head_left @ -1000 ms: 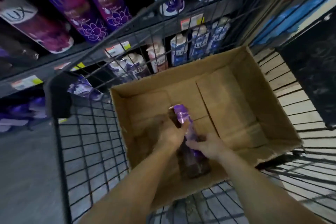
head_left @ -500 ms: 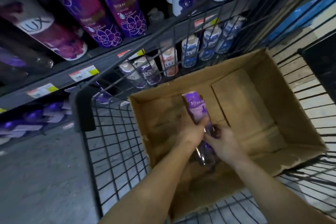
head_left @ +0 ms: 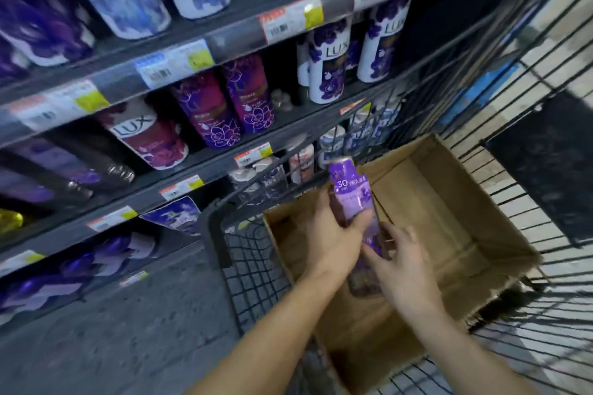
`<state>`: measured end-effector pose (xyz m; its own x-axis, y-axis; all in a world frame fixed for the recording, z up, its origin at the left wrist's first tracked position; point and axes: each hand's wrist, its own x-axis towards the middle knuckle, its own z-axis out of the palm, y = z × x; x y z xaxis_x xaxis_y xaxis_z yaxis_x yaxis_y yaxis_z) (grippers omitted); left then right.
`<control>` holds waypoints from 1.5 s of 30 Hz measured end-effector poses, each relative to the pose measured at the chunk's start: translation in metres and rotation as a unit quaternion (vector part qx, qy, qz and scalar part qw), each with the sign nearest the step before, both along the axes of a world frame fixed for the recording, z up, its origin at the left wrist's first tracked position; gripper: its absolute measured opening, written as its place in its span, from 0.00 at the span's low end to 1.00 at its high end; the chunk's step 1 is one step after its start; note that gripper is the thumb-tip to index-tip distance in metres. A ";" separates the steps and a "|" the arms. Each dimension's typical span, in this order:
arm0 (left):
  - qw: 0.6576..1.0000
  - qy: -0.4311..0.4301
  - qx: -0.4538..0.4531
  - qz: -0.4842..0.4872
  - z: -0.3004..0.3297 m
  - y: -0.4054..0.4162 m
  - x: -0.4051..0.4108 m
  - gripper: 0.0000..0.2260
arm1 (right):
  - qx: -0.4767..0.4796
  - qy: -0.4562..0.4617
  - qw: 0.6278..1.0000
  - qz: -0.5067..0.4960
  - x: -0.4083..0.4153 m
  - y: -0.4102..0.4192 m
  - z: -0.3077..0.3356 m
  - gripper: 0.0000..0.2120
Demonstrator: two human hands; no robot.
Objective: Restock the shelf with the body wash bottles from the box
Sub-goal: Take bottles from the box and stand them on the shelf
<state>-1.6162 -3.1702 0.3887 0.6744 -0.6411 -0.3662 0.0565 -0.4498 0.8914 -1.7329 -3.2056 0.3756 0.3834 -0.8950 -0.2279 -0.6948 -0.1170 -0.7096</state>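
A slim, glossy purple body wash bottle is gripped by the left hand and right hand, fingers curled, above the creased brown cardboard box inside a black wire cart.

one box, one held bottle (purple), two hands

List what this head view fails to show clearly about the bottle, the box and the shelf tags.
- Purple bottle: lower half hidden by left hand and right hand.
- Cardboard box: near corner covered by both forearms.
- Price tags: print blurred, unreadable.
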 end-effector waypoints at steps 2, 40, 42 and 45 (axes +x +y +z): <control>0.999 -0.030 -0.021 0.009 0.018 0.011 0.007 0.22 | -0.034 -0.011 0.999 0.003 0.009 0.010 0.013 0.19; 0.917 -0.185 -0.321 0.149 0.250 0.331 0.414 0.25 | -0.190 -0.396 0.883 0.167 0.457 0.278 0.211 0.28; 0.914 -0.177 -0.340 0.133 0.252 0.326 0.426 0.24 | -0.195 -0.402 0.879 0.168 0.467 0.273 0.215 0.28; 0.918 -0.186 -0.331 0.113 0.253 0.323 0.440 0.24 | -0.197 -0.408 0.876 0.168 0.477 0.269 0.216 0.27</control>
